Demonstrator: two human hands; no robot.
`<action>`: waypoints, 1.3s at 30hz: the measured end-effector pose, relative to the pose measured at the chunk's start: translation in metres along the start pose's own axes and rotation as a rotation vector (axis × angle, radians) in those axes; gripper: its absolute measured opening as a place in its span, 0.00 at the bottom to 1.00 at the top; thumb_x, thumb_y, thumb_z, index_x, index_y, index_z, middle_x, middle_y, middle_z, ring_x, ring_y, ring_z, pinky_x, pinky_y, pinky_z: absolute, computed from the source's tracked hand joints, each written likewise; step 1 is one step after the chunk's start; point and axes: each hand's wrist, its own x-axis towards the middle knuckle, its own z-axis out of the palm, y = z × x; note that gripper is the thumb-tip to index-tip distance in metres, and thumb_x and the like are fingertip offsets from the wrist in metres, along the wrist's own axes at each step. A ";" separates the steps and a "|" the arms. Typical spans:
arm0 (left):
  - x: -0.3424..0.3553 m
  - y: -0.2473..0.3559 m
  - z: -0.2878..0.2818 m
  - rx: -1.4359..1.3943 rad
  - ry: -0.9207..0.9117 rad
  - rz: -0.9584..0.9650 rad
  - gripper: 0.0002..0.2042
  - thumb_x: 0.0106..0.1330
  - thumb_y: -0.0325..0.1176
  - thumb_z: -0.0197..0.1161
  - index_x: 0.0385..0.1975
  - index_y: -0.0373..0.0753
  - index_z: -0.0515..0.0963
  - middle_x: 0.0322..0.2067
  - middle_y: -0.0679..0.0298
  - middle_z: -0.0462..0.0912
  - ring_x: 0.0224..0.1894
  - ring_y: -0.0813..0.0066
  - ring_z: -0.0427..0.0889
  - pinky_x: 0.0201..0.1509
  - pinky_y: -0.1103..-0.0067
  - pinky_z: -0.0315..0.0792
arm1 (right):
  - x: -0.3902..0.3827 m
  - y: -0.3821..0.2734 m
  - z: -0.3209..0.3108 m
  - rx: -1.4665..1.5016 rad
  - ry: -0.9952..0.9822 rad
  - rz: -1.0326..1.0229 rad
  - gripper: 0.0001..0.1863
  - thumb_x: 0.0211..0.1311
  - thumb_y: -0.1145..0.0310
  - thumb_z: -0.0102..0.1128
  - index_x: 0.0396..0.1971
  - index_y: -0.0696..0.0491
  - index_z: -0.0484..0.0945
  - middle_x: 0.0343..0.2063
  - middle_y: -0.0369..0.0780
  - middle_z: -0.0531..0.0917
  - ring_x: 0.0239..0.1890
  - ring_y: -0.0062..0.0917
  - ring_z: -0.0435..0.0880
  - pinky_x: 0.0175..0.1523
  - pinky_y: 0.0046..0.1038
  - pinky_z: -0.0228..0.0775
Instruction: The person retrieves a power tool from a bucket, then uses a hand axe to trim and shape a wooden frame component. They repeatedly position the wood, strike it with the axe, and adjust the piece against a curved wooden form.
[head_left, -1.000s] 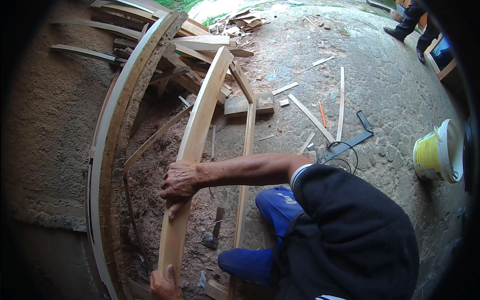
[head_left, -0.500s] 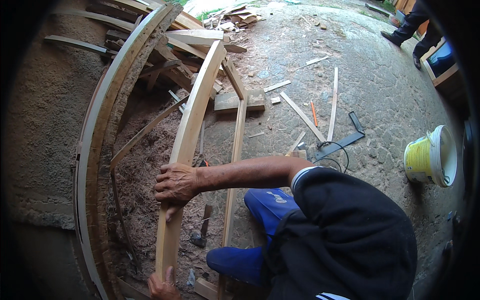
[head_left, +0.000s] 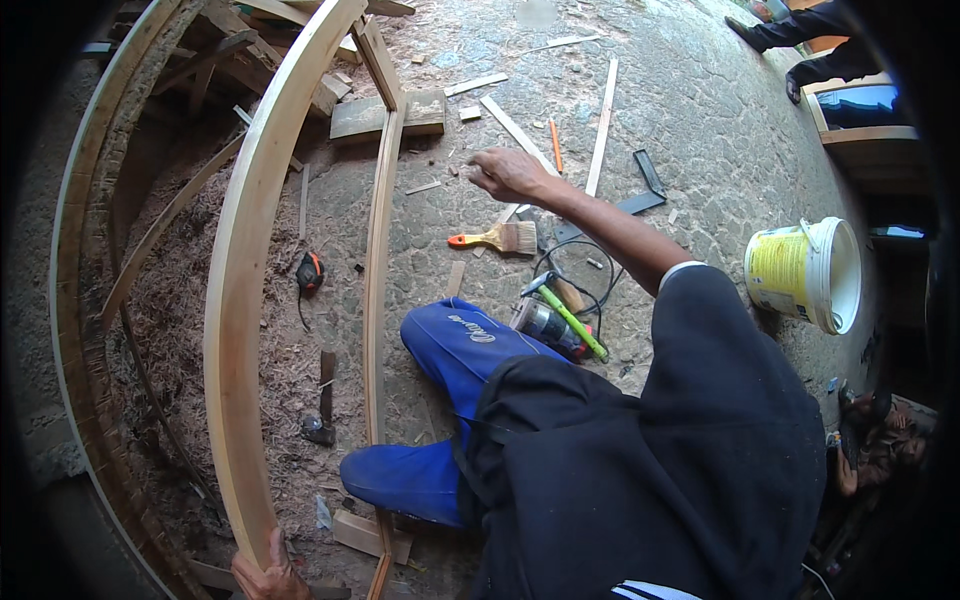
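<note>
A curved wooden frame stands along my left side, with a broad pale curved board (head_left: 240,250) and a thinner grooved rail (head_left: 377,280) beyond my knees. My left hand (head_left: 268,572) is closed around the near lower end of the broad board; the picture's edge cuts part of it off. In the air over the concrete, my right hand (head_left: 512,176) is off the frame, its fingers loosely bent with nothing seen in them. Nearest below it lie a paintbrush (head_left: 512,238) with an orange-tipped handle, an orange pencil (head_left: 556,146) and a dark carpenter's square (head_left: 637,204).
A green-handled hammer (head_left: 572,322) rests against a corded power tool (head_left: 541,322) by my knee. A tape measure (head_left: 310,272) lies among shavings inside the frame. A wooden block (head_left: 420,114) touches the rail. At right are a bucket (head_left: 790,272) and another person's legs (head_left: 800,30).
My right hand has let go of the broad board and moved right and upward, over the ground. My left hand keeps its grip. The view has shifted, uncovering the paintbrush and hammer.
</note>
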 end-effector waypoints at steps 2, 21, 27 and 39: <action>0.001 0.005 -0.002 0.004 -0.016 -0.007 0.33 0.47 0.67 0.77 0.25 0.37 0.80 0.22 0.58 0.81 0.21 0.57 0.81 0.22 0.66 0.75 | -0.056 0.047 0.046 -0.043 -0.294 0.191 0.19 0.69 0.55 0.55 0.47 0.53 0.82 0.40 0.53 0.85 0.47 0.48 0.86 0.51 0.49 0.78; -0.016 0.010 0.003 -0.119 -0.157 -0.117 0.30 0.52 0.60 0.74 0.29 0.36 0.72 0.27 0.53 0.76 0.31 0.45 0.78 0.32 0.60 0.72 | -0.052 -0.166 0.188 0.211 -0.191 -0.566 0.11 0.64 0.66 0.59 0.44 0.52 0.80 0.43 0.43 0.80 0.47 0.40 0.81 0.53 0.40 0.74; -0.010 0.010 -0.009 -0.121 -0.223 -0.116 0.32 0.51 0.63 0.74 0.27 0.35 0.72 0.26 0.51 0.76 0.30 0.43 0.78 0.32 0.58 0.71 | 0.005 -0.306 0.360 0.080 -0.430 -0.964 0.15 0.67 0.67 0.51 0.52 0.51 0.76 0.54 0.42 0.75 0.62 0.35 0.75 0.61 0.36 0.74; -0.030 -0.049 0.000 -0.190 -0.282 0.397 0.13 0.66 0.51 0.68 0.50 0.69 0.86 0.23 0.59 0.63 0.21 0.55 0.65 0.24 0.64 0.67 | 0.008 -0.370 0.496 -0.402 -0.570 -0.844 0.14 0.66 0.59 0.58 0.50 0.40 0.84 0.45 0.34 0.86 0.52 0.30 0.83 0.49 0.43 0.73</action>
